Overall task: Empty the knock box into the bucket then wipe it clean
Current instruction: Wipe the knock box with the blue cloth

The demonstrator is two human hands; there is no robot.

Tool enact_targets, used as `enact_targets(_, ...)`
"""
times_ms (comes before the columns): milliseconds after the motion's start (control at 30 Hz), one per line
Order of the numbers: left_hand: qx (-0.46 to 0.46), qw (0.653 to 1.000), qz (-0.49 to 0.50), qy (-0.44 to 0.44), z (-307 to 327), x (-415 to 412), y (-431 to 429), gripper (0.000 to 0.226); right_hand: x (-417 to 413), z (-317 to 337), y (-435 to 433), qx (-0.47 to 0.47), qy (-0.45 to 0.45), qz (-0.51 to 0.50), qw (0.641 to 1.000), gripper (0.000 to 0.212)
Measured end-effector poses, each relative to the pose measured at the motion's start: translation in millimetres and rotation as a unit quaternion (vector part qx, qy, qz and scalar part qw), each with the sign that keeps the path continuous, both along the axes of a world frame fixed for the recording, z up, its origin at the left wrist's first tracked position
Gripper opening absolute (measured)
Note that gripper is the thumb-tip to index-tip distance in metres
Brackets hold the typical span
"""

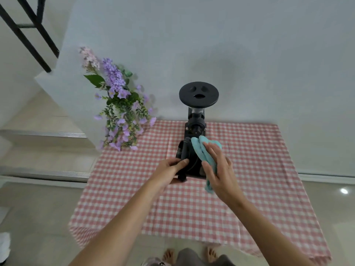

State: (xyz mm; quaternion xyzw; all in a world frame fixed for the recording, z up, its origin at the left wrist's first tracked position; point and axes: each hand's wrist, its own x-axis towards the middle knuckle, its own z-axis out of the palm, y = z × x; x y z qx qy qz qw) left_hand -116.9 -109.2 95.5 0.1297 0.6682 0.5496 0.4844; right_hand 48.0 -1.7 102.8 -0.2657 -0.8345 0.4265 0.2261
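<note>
Left hand grips tilted black, boxy knock box; right hand presses soft, folded light-blue terry cloth against its side.

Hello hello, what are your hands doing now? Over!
Left hand gripping black knock box. Right hand pressing blue cloth on it. Grinder close behind.

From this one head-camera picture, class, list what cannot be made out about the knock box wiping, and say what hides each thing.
- Inside of the knock box: head view, covered by the blue cloth and the right hand, so cleanliness is unknowable.
- Bucket: not in the frame at all.
- Left hand palm side: hidden behind the box it grips.
- Lower body of the black grinder: blocked by box and cloth.
</note>
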Motion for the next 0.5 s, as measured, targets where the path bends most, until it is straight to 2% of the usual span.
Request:
enact_targets(133,0.008,1.0,-0.002,-0.02,5,-2,-9,0.021,1,4,-2,-0.004,-0.009,0.025,1.0,0.052)
enact_targets(233,0.009,1.0,-0.007,-0.026,7,-3,-12,0.025,0,8,5,0.036,-0.014,0.035,0.999,0.031)
enact_targets(300,0.011,0.999,-0.017,-0.027,8,-3,-14,0.027,0,10,7,0.05,-0.023,0.038,0.998,0.03)
enact_targets(433,0.028,0.998,-0.015,-0.049,9,0,-13,0.03,2,17,-4,-0.023,-0.022,0.066,0.997,0.026)
enact_targets(500,0.035,0.997,-0.008,-0.062,11,3,-11,0.032,5,12,-9,-0.002,-0.009,0.078,0.997,0.03)
